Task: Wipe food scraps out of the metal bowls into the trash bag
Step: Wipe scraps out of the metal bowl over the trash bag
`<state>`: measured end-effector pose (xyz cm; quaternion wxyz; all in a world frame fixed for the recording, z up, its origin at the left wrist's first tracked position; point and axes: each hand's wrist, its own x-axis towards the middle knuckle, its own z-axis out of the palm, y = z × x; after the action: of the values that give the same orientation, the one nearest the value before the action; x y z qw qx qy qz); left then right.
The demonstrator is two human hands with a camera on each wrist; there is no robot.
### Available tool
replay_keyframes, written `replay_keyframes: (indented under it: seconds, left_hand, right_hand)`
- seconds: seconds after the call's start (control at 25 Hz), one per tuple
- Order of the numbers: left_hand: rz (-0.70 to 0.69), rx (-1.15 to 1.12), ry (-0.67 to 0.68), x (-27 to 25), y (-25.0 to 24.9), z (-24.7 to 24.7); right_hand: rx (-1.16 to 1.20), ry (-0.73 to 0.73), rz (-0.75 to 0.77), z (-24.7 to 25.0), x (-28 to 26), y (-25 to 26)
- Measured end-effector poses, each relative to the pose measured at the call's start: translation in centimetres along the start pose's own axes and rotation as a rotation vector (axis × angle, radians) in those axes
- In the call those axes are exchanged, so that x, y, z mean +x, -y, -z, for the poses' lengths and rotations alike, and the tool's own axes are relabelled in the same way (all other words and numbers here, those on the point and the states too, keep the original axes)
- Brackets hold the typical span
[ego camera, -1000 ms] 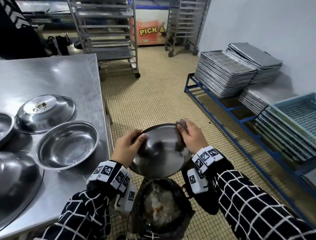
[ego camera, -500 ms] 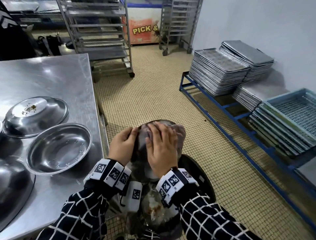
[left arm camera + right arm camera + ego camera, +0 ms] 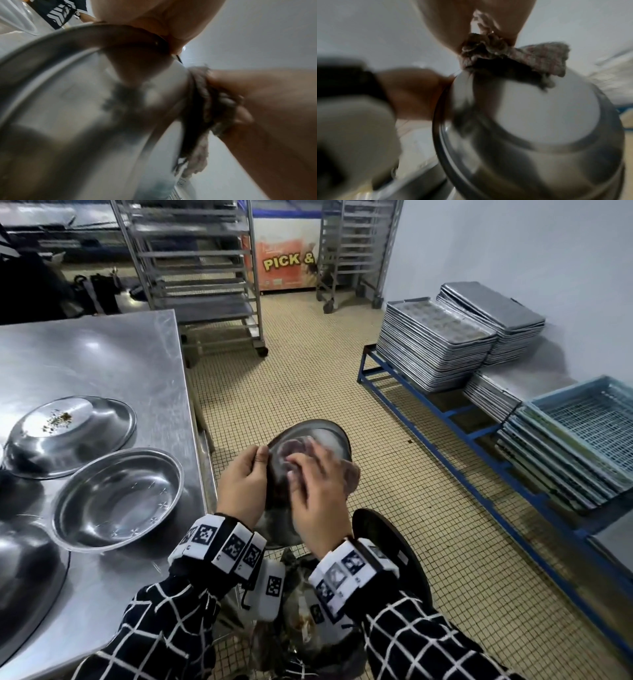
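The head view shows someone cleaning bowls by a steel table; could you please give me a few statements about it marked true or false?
1. The left hand grips the rim of the tilted bowl. True.
2. The right hand is empty. False: it presses a cloth into the bowl.
3. The bowl is held above the trash bag. True.
4. The upside-down bowl on the table is clean. False: scraps lie on its base.
5. The tray stacks sit on the table. False: they rest on a blue rack.
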<state>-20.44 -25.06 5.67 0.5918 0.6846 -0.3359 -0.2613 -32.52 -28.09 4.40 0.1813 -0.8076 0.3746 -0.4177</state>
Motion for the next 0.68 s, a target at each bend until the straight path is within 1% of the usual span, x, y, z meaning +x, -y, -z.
replay_keyframes:
  seconds: [0.04, 0.08, 0.12, 0.24, 0.28, 0.32, 0.36, 0.48, 0.52, 0.56, 0.6, 0.64, 0.68]
  left_hand:
    - [0.002, -0.028, 0.003, -0.1, -0.2, -0.2]
    - [-0.002, -0.047, 0.003, -0.1, -0.4, -0.3]
    - [-0.024, -0.054, 0.002, -0.3, -0.8, -0.3]
    - [-0.097, -0.006, -0.014, -0.3, -1.4, -0.2]
    - [-0.114, 0.008, -0.016, -0.3, -1.5, -0.3]
    - [-0.125, 0.031, -0.017, -0.4, -1.7, -0.3]
    - [-0.13, 0.059, -0.013, -0.6, -1.7, -0.2]
    - [-0.105, 0.087, -0.012, -0.9, -1.0, 0.2]
    - [-0.085, 0.07, -0.013, -0.9, -0.7, 0.5]
    - [-0.068, 0.058, -0.012, -0.8, -0.5, 0.6]
    - [-0.06, 0.055, -0.012, -0.7, -0.3, 0.8]
    - [-0.052, 0.065, -0.018, -0.6, -0.3, 0.8]
    - [-0.05, 0.076, -0.022, -0.5, -0.3, 0.9]
  right_hand:
    - [-0.12, 0.063, 0.044, -0.5, -0.4, 0.2]
    - [-0.207, 0.089, 0.061, -0.7, -0.5, 0.0]
    - [-0.249, 0.082, 0.068, -0.7, -0.2, -0.3]
    - [-0.27, -0.001, 0.044, 0.1, 1.4, 0.3]
    - [-0.256, -0.026, 0.003, 0.2, 1.9, 0.4]
    - [-0.22, -0.044, -0.075, 0.4, 2.5, 0.3]
    - [-0.156, -0.053, -0.19, 0.6, 3.0, -0.3]
    - [0.204, -0.05, -0.696, 1.6, 4.1, -4.4]
    - [0.273, -0.048, -0.79, 1.9, 3.9, -5.7]
    - [0.277, -0.047, -0.825, 2.2, 3.6, -6.4]
    - [0.252, -0.051, -0.819, 2.3, 3.1, -6.5]
    - [0.235, -0.07, -0.773, 2.4, 2.5, -6.2]
    - [0.225, -0.092, -0.693, 2.4, 1.9, -5.3]
